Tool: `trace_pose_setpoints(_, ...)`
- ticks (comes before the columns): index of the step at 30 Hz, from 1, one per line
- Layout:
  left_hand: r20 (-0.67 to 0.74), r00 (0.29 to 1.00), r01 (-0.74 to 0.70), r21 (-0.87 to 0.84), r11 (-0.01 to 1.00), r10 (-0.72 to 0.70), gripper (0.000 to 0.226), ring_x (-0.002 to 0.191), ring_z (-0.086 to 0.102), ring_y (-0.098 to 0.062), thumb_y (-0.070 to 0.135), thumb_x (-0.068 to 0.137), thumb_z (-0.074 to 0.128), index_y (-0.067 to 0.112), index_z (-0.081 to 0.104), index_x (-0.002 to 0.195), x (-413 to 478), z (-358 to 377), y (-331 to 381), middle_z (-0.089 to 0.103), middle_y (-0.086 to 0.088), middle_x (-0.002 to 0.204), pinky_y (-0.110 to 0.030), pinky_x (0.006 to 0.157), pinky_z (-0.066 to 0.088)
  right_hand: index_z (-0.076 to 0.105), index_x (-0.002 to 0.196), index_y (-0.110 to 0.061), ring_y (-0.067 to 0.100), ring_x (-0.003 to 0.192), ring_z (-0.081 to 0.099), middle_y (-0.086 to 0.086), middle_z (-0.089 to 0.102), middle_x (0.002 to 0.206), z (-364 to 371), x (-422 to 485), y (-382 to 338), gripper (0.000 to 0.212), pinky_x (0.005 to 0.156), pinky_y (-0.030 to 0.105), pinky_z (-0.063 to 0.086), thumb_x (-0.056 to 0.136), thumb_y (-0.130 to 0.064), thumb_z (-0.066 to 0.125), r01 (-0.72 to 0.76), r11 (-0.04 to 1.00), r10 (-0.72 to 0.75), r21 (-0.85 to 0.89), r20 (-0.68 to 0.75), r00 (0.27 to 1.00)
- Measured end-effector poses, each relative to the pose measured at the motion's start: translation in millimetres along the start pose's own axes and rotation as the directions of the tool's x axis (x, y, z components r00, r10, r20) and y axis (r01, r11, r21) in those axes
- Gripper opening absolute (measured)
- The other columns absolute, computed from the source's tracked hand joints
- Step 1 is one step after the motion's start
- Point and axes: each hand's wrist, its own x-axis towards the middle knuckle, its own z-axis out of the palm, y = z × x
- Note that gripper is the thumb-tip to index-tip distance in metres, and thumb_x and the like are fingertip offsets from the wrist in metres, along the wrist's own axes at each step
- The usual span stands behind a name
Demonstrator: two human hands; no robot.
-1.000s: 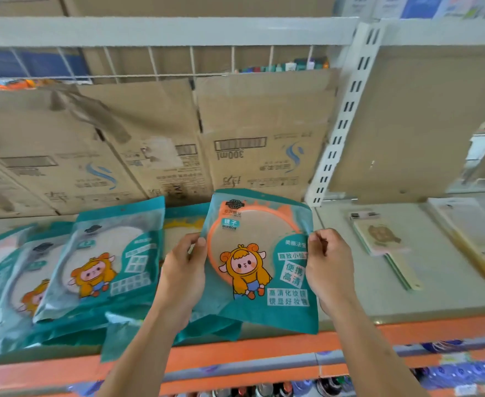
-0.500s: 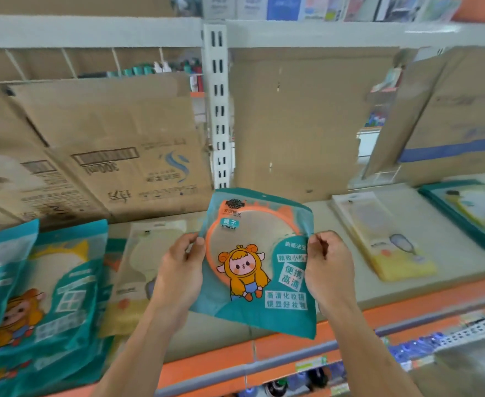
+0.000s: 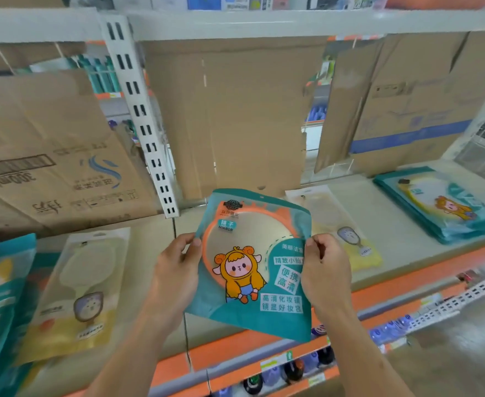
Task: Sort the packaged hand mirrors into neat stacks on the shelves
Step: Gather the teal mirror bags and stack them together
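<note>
While both hands are holding teal mirror packet [image 3: 250,267] in air over shelf [image 3: 393,213] front: left hand [image 3: 175,270] grip pinching left margin, right hand [image 3: 325,273] grip pinching right margin.

Risks:
- slick film slipping from thin pinches, packet falling
- landing on yellow packet [image 3: 335,219] instead of matching teal stack [image 3: 439,204], mixing sorts
</note>
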Motion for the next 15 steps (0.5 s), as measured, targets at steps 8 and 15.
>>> trace_pose_setpoints(8,0.053,0.998,0.017,0.011,1.000,-0.017,0.021,0.070,0.061,-0.009,0.031,0.101,0.040,0.027,0.060,0.100,0,42,9,0.064,0.004,0.084,-0.020,0.053,0.045,0.053,0.083,-0.019,0.019,0.069,0.063,0.003,0.062,0.077,-29,15,18,0.020,0.054,0.034,0.050,0.099,-0.026,0.043,-0.034,0.998,0.036,0.044,-0.037,0.999)
trace_pose_setpoints(15,0.092,0.996,0.002,0.017,1.000,-0.004,0.021,0.082,0.059,-0.011,0.034,0.100,0.041,0.028,0.061,0.100,10,104,19,0.061,-0.002,0.100,-0.020,0.057,0.044,0.052,0.083,-0.020,0.018,0.071,0.063,0.003,0.062,0.078,-73,49,34,0.018,0.057,0.036,0.051,0.098,-0.026,0.045,-0.031,0.999,0.032,0.008,-0.126,0.992)
